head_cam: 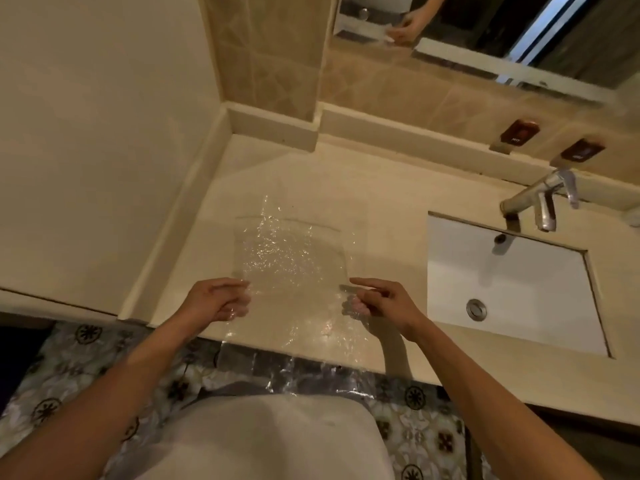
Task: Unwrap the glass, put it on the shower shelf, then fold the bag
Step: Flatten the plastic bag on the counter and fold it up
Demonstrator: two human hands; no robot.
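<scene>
Near edge of bag (294,344): overhangs the table (381,188) front, toward the person. Bag: clear plastic, flat, long axis running from the person toward the wall, far edge well up the table. Left hand (218,299): pinches the bag's left edge. Right hand (377,299): pinches the right edge, forefinger extended. Both hands sit level, about mid-length, equally near. Glass: not in view. Sink (512,289): right of the bag, apart. Judgement: fold likely goes along the long axis, near half over far.

Bare forearms, no sleeves, rings or watch in view; pale whitish garment (277,441) over the torso.
</scene>
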